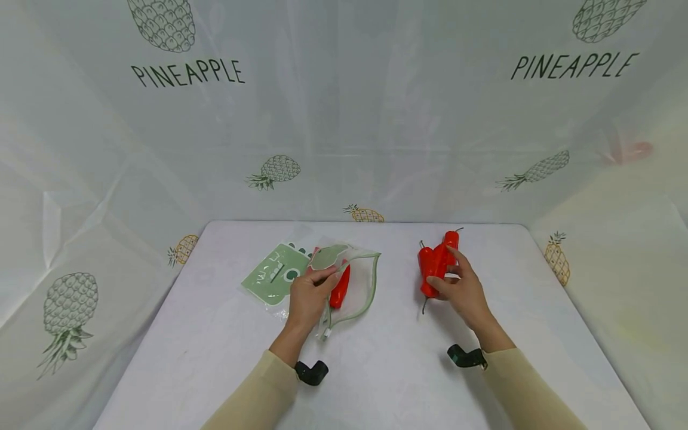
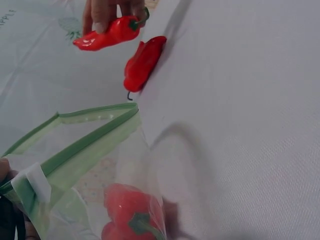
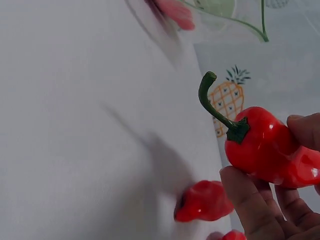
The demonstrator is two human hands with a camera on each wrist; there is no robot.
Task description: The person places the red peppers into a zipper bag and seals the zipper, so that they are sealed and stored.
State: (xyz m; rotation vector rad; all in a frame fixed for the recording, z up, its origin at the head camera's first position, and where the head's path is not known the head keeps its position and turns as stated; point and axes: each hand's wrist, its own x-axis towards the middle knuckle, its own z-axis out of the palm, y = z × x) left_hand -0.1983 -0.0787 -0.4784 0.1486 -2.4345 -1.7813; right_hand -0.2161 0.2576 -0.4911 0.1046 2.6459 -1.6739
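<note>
My left hand point(image 1: 309, 297) pinches the rim of a clear zip bag point(image 1: 361, 306) with green edging. The bag's mouth gapes in the left wrist view, its green zip strip point(image 2: 95, 140) spread apart. Inside the bag lies a red pepper point(image 2: 131, 207) with a green stem, seen through the plastic. To the right, my right hand point(image 1: 463, 291) grips another red pepper point(image 3: 272, 147) between thumb and fingers, raised over the table, its curved green stem pointing away from the palm. Beneath and beyond it, two more red peppers point(image 1: 425, 258) point(image 3: 206, 200) lie on the table.
A flat green printed packet point(image 1: 276, 276) with a cartoon eye lies left of the clear bag, partly overlapped by it. The white table point(image 1: 392, 358) backs onto a pale sheet point(image 1: 344, 119) printed with pineapples, which also hangs at both sides.
</note>
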